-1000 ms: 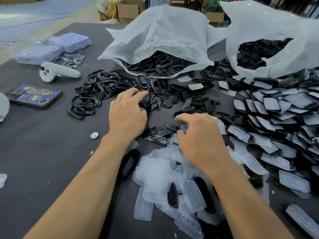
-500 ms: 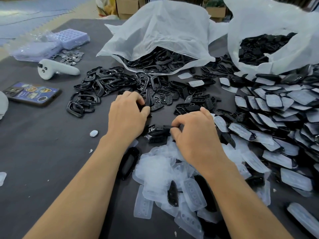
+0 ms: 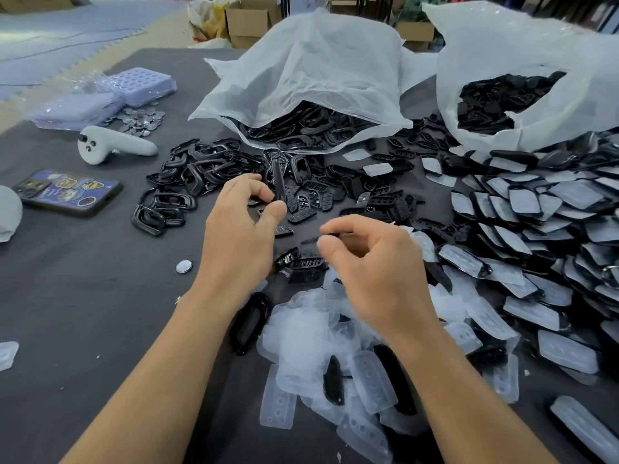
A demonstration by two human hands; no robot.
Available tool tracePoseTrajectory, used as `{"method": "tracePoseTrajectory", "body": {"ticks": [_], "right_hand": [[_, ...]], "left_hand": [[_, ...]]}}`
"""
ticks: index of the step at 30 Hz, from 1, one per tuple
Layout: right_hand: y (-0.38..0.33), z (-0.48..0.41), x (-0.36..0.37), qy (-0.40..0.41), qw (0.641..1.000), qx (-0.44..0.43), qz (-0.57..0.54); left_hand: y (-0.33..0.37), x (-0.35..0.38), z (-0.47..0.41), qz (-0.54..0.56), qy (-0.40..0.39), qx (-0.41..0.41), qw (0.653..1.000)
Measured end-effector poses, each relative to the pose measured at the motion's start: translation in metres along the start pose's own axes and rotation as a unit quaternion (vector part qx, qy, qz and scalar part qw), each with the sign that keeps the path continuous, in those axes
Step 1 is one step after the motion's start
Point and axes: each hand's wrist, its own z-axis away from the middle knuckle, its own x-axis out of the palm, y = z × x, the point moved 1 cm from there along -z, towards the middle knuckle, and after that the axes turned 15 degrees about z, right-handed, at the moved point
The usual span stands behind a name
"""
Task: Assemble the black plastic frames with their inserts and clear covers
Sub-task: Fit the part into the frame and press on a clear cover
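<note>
Tabletop (image 3: pixel 83 296) dark, frames (image 3: pixel 207 162) strewn; cardboard boxes (image 3: pixel 248 23) behind.

Left hand (image 3: pixel 239 229) pinching upright black plastic frame (image 3: pixel 277 177), right hand (image 3: pixel 378 266) pinching thin black insert (image 3: pixel 310 241), heap of clear plastic covers (image 3: pixel 301 329) just below.

Left side of my desk (image 3: pixel 83 313): phone (image 3: pixel 67 192) back-up in a stickered case, white controller (image 3: pixel 114 148) behind it, wrapped purple trays (image 3: pixel 137 85) touching a pile of silver discs (image 3: pixel 140 118). One loose disc (image 3: pixel 184 266) nearer me. Cardboard boxes (image 3: pixel 248 21) beyond.
</note>
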Motion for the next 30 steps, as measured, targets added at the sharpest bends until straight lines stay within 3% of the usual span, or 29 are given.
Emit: {"method": "tracePoseTrajectory", "body": {"ticks": [3,6,10,13,16,30], "right_hand": [[0.001,-0.003,-0.004,-0.012,0.996,0.041,-0.084],[0.003,-0.005,-0.007,-0.019,0.986,0.091,-0.139],[0.002,-0.01,-0.011,-0.014,0.967,0.121,-0.225],[0.002,-0.01,-0.01,-0.03,0.95,0.141,-0.276],[0.002,-0.011,-0.009,-0.043,0.949,0.155,-0.271],[-0.001,-0.012,-0.01,-0.037,0.932,0.185,-0.308]], "left_hand": [[0.018,0.003,0.003,0.163,-0.027,-0.071,0.984],[0.029,0.007,0.014,0.314,-0.109,-0.138,0.933],[0.032,0.01,0.032,0.231,-0.225,-0.117,0.939],[0.033,0.015,0.04,0.152,-0.219,-0.069,0.961],[0.034,0.017,0.044,0.099,-0.165,-0.041,0.981],[0.028,0.014,0.039,0.212,-0.106,-0.114,0.965]]}}
